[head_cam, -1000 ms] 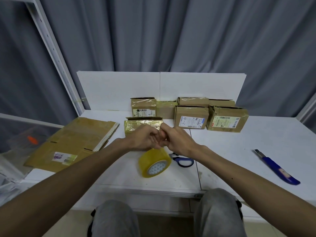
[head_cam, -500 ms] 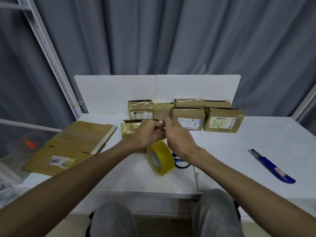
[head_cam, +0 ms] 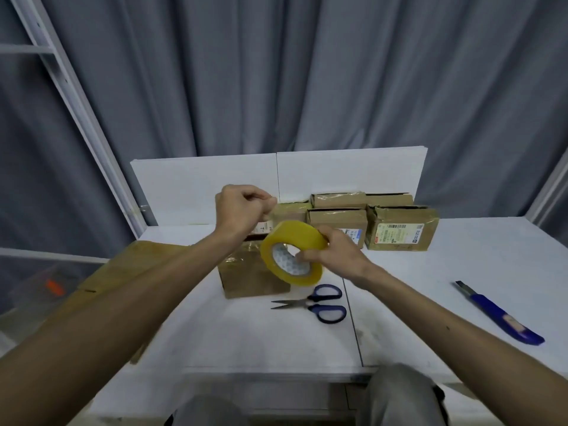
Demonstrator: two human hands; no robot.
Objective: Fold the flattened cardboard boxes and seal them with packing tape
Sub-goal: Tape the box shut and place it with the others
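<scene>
- Tape roll (head_cam: 295, 233): yellow, being held up in the air over the tabletop (head_cam: 430, 281), core facing the camera.
- Right hand (head_cam: 335, 253): gripping the tape roll, thumb reaching into the core, fingers curling over the outer rim.
- Left hand (head_cam: 242, 213): hovering just up and left of the tape roll, fingers curling into a fist, thumb and forefinger pressing together. Any strip pulled off the roll is too clear to make out, so what the hand is pinching cannot be told.
- Cardboard box (head_cam: 252, 279): standing on the tabletop directly behind and below the tape roll. It is blurring, and the roll and the left forearm are hiding part of it.
- Flattened cardboard (head_cam: 129, 259): lying left of the tape roll, the left forearm covering most of it.
- Taped boxes (head_cam: 402, 229): sitting in a row beyond the tape roll. The left hand is hiding the leftmost one, and the labels are too small to read.
- Scissors (head_cam: 319, 304): blue-handled, lying just below the tape roll.
- Knife (head_cam: 498, 315): blue, lying well right of the tape roll.
</scene>
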